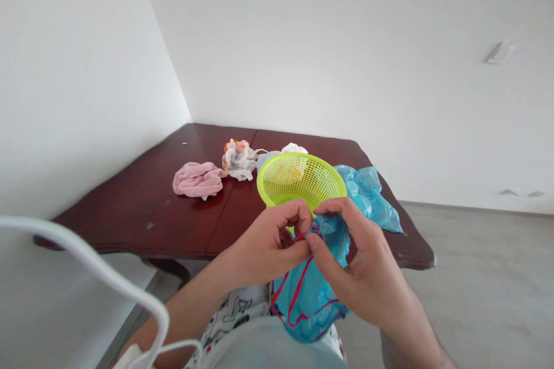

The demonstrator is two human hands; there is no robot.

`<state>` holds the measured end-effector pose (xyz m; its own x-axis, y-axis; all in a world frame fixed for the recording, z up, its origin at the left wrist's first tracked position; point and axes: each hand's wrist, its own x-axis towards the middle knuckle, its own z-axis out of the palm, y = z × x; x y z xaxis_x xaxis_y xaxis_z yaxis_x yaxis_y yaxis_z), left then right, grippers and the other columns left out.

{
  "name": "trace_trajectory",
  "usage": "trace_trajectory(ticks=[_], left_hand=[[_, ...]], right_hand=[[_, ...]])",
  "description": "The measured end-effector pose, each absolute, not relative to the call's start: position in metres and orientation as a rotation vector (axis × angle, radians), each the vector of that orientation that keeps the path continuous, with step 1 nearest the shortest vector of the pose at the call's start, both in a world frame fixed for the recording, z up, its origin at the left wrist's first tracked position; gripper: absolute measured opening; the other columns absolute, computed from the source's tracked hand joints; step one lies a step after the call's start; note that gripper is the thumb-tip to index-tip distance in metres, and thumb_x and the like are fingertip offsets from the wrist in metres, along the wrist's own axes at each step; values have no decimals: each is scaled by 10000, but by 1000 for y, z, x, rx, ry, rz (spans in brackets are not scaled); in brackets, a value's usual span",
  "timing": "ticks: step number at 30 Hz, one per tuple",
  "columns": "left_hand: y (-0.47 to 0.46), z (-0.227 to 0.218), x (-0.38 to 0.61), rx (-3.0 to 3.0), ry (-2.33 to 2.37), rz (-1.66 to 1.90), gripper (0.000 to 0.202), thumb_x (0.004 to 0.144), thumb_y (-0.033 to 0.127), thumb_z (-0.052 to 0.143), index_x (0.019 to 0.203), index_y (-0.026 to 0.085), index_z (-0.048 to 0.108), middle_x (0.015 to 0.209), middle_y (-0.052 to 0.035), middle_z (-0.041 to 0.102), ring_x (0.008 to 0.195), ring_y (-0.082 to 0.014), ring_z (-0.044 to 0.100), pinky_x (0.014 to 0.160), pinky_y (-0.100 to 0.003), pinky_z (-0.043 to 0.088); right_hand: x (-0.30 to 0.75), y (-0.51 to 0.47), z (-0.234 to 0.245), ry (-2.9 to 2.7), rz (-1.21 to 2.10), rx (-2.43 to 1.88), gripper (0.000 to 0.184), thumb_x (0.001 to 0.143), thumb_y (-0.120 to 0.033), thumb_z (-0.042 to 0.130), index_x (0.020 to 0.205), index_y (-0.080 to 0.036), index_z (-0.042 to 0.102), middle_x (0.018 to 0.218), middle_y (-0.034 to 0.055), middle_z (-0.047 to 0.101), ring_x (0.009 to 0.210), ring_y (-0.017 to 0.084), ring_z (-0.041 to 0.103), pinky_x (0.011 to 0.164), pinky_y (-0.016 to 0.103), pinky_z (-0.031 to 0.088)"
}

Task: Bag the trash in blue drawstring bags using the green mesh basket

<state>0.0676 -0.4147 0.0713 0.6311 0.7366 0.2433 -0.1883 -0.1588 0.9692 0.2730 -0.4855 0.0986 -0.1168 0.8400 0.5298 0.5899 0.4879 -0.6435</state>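
A blue plastic bag [309,300] with a red drawstring [296,297] hangs in front of me, just before the table's near edge. My left hand [281,239] pinches the gathered top of the bag from the left, and the red string shows at its fingertips. From the right, my right hand [357,248] grips the same gathered top, its thumb and fingers meeting close to the left hand's. What lies exactly between the fingertips is partly hidden. Right behind both hands stands a lime-green plastic basket [264,193] with perforated walls.
The dark red wooden table [173,225] meets white walls. On it lie a pink cloth [198,180], a crumpled white and orange plastic bag [239,159], white plastic [294,149] behind the basket, and another blue plastic bag [372,199] at right. A white cable [108,274] curves at lower left.
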Motion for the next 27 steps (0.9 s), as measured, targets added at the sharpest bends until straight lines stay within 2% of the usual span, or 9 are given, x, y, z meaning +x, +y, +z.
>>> trace_trajectory(ticks=[4, 8, 11, 14, 17, 19, 21, 24, 27], left_hand=[[-411, 79, 59, 1680, 589, 925, 230, 990, 177, 801, 957, 221, 578, 861, 51, 553, 648, -77, 427, 532, -185, 352], [-408, 87, 48, 1671, 621, 941, 219, 1041, 232, 796, 976, 216, 588, 872, 42, 576, 674, -84, 464, 551, -181, 381], [-403, 90, 46, 1696, 642, 958, 249, 1081, 301, 825, 1009, 214, 603, 859, 38, 613, 673, -86, 507, 569, -179, 415], [-396, 91, 48, 1666, 609, 917, 325, 1085, 391, 888, 1076, 221, 612, 866, 37, 683, 652, -97, 608, 583, -193, 491], [-386, 93, 49, 1664, 568, 858, 375, 1092, 467, 904, 1121, 221, 623, 863, 42, 709, 636, -110, 658, 579, -205, 512], [-378, 95, 47, 1781, 587, 878, 357, 1101, 465, 895, 1092, 209, 646, 822, 57, 665, 636, -100, 610, 579, -198, 462], [-370, 98, 44, 1926, 625, 917, 326, 1111, 439, 880, 1053, 200, 667, 787, 68, 597, 663, -100, 546, 597, -206, 402], [-364, 105, 37, 2067, 672, 909, 288, 1138, 426, 835, 1035, 209, 675, 771, 74, 529, 690, -115, 489, 627, -243, 353], [-364, 116, 30, 2200, 723, 829, 215, 1149, 397, 786, 1062, 225, 691, 762, 79, 518, 675, -126, 475, 640, -274, 345]], right_hand=[[274, -475, 97, -1878, 294, -1204, 288, 1081, -207, 714, 1353, -302, 703, 1197, 70, 887, 1070, 267, 878, 967, 405, 715], [278, -476, 95, -1898, 257, -1219, 392, 1042, -136, 666, 1398, -296, 690, 1213, 74, 878, 1127, 280, 872, 984, 419, 717], [274, -482, 95, -1856, 323, -1136, 366, 1145, -192, 635, 1489, -313, 667, 1354, 100, 838, 1246, 280, 838, 1086, 448, 702], [266, -482, 93, -1841, 404, -1112, 421, 1134, -269, 752, 1537, -321, 637, 1428, 116, 819, 1308, 305, 820, 1128, 475, 686], [260, -470, 88, -1805, 495, -1135, 444, 1083, -233, 796, 1490, -306, 635, 1362, 90, 835, 1209, 275, 827, 1042, 425, 681], [261, -458, 85, -1760, 569, -1118, 344, 1099, -211, 741, 1423, -285, 655, 1235, 58, 834, 1068, 225, 807, 924, 358, 658], [264, -445, 84, -1743, 584, -1100, 195, 1099, -189, 686, 1278, -265, 691, 1073, 21, 802, 928, 188, 753, 832, 315, 607], [270, -430, 86, -1757, 454, -1097, 151, 1027, -134, 647, 1090, -256, 709, 973, 1, 766, 889, 185, 717, 826, 317, 566], [277, -426, 92, -1771, 306, -1105, 238, 980, -84, 604, 1091, -267, 709, 987, 0, 774, 911, 203, 742, 845, 331, 565]])
